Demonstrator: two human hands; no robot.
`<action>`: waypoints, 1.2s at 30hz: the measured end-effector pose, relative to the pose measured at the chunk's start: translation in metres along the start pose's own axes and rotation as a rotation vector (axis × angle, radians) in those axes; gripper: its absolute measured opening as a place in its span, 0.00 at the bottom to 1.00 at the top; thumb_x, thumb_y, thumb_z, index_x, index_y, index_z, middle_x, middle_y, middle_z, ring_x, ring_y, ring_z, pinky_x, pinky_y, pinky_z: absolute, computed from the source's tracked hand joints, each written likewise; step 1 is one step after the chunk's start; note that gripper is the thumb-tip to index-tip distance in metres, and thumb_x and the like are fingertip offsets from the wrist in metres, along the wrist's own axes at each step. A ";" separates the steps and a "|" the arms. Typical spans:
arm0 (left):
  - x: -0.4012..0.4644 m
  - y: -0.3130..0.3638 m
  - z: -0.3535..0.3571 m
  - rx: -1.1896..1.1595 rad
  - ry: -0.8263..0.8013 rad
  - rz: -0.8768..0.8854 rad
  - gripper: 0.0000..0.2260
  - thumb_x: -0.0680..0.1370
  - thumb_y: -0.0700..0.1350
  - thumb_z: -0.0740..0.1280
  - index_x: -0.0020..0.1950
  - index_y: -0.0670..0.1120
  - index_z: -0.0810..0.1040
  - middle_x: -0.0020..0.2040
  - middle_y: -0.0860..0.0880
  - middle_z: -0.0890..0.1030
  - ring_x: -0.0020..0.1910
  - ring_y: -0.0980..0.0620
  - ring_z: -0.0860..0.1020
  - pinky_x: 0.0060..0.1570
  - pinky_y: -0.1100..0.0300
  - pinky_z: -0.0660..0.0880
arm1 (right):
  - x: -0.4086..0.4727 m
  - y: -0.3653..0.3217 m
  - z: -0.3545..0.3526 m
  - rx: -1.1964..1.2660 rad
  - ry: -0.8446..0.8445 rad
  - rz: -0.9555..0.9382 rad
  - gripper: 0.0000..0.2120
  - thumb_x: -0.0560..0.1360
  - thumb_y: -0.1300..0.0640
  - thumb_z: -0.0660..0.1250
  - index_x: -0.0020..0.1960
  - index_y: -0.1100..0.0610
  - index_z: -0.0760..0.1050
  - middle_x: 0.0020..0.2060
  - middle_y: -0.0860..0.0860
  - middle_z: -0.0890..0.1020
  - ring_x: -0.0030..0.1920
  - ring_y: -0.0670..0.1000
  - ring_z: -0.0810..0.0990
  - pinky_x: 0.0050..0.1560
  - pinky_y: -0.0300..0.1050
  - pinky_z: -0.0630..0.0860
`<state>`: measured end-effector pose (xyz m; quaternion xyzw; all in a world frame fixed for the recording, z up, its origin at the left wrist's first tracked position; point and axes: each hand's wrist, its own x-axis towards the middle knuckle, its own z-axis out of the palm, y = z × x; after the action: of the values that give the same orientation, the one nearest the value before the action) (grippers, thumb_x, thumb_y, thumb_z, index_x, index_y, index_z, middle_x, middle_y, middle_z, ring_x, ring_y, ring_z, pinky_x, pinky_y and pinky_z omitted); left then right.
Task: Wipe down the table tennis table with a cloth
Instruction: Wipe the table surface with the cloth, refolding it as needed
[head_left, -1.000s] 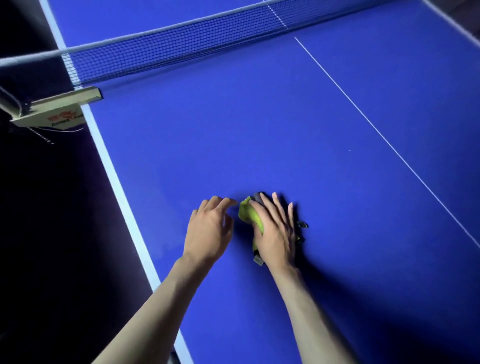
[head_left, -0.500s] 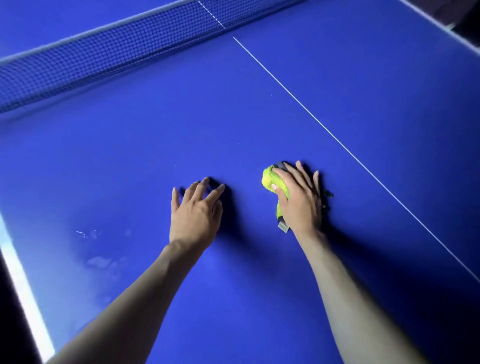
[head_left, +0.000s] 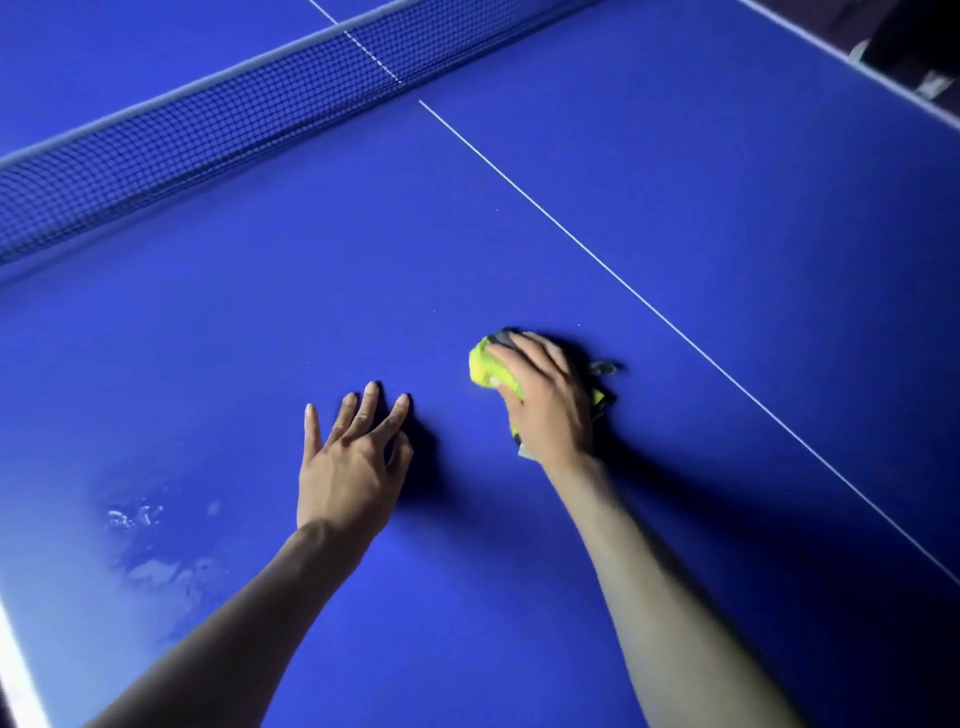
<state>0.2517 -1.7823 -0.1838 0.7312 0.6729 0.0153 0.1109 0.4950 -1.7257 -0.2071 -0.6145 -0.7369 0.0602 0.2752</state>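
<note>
The blue table tennis table (head_left: 701, 171) fills the view. A bunched yellow-green cloth (head_left: 484, 367) with grey trim lies on it left of the white centre line (head_left: 623, 280). My right hand (head_left: 548, 408) covers the cloth, fingers curved over the wad and thumb against its near side, holding it down on the surface. My left hand (head_left: 348, 462) rests flat on the table a hand's width to the left, fingers spread, holding nothing. Most of the cloth is hidden under my right hand.
The net (head_left: 208, 124) runs across the far left. A wet, streaky patch (head_left: 156, 561) shines at the near left beside the white side edge (head_left: 13, 670). The table's right edge (head_left: 852, 62) shows at the top right, with dark floor beyond.
My right hand has slid the cloth to the right, away from the left edge and toward the centre line. My left hand separated from it, flattened on the table and spread its fingers.
</note>
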 end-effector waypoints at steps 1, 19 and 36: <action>0.000 0.000 -0.001 0.004 -0.014 -0.002 0.25 0.83 0.55 0.48 0.80 0.58 0.64 0.81 0.50 0.64 0.80 0.48 0.61 0.79 0.40 0.45 | -0.012 -0.008 -0.005 0.014 -0.022 -0.032 0.26 0.74 0.64 0.72 0.71 0.53 0.77 0.71 0.48 0.78 0.69 0.55 0.74 0.72 0.51 0.71; 0.003 0.006 -0.012 0.007 -0.067 0.030 0.24 0.83 0.54 0.47 0.80 0.59 0.62 0.81 0.50 0.62 0.80 0.49 0.59 0.80 0.45 0.43 | 0.020 0.112 -0.042 -0.086 0.336 0.688 0.19 0.79 0.60 0.69 0.69 0.53 0.76 0.68 0.57 0.77 0.67 0.63 0.73 0.70 0.57 0.68; 0.009 -0.003 -0.004 0.064 -0.090 0.053 0.25 0.83 0.50 0.54 0.80 0.60 0.61 0.81 0.50 0.62 0.79 0.50 0.61 0.80 0.43 0.48 | 0.068 0.081 -0.023 0.190 -0.156 0.148 0.20 0.80 0.63 0.67 0.70 0.51 0.78 0.70 0.47 0.78 0.73 0.49 0.70 0.70 0.28 0.58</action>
<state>0.2488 -1.7721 -0.1815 0.7519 0.6478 -0.0364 0.1170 0.5706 -1.6484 -0.1999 -0.6316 -0.6998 0.1974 0.2691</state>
